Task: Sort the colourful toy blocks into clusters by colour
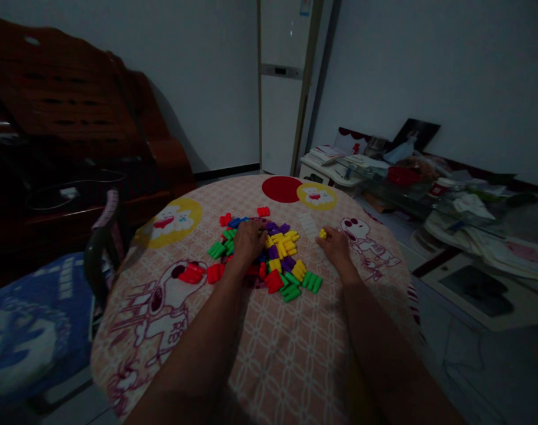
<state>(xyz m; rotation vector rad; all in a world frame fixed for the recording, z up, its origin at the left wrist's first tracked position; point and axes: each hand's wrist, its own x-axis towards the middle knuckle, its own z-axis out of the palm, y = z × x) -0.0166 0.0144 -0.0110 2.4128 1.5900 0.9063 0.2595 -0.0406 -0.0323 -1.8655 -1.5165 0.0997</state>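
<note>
A pile of small plastic building blocks in red, green, blue, purple and yellow lies in the middle of the round table. My left hand (250, 241) rests over the pile, palm down, its fingers bent among the blocks. What the fingertips touch is hidden. Beside them are the yellow blocks (283, 245), purple blocks (274, 228) and green blocks (216, 250). To the right of the pile, my right hand (336, 247) pinches a yellow block (323, 234) between thumb and fingers. Close to that block, a white ribbed strip (309, 226) lies flat on the cloth.
A patterned tablecloth (286, 342) covers the table. Loose red blocks (192, 273) lie left of the pile. A chair (98, 254) stands at the left, a wooden bench (74, 118) behind it. Right of the table is a cluttered glass-topped stand (384, 183); a tall white cabinet (281, 118) stands behind.
</note>
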